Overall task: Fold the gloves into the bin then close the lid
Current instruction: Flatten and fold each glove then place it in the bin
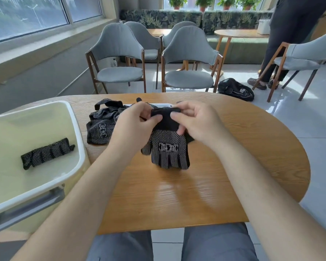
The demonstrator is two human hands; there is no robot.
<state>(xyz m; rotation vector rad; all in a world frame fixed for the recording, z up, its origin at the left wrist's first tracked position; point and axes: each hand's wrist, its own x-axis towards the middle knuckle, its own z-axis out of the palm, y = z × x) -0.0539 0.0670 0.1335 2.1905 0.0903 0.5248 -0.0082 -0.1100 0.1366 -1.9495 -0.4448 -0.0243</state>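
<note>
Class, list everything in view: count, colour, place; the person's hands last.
table: one, light wood, foreground
bin: one, cream, table's left side
folded glove: one, black-and-white, inside the bin
held glove: one, black-and-white, above the table
glove pile: count unclear, black-and-white, on the table beside the bin
chairs: five, grey, beyond the table
potted plants: four, green, far windowsill
bag: one, black, floor at right
standing person: one, dark clothes, far right
left hand: one, pinching the held glove's cuff
right hand: one, pinching the same cuff

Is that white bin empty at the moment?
No: a folded black glove lies on the floor of the bin, while the left hand and right hand grip another glove.
</note>
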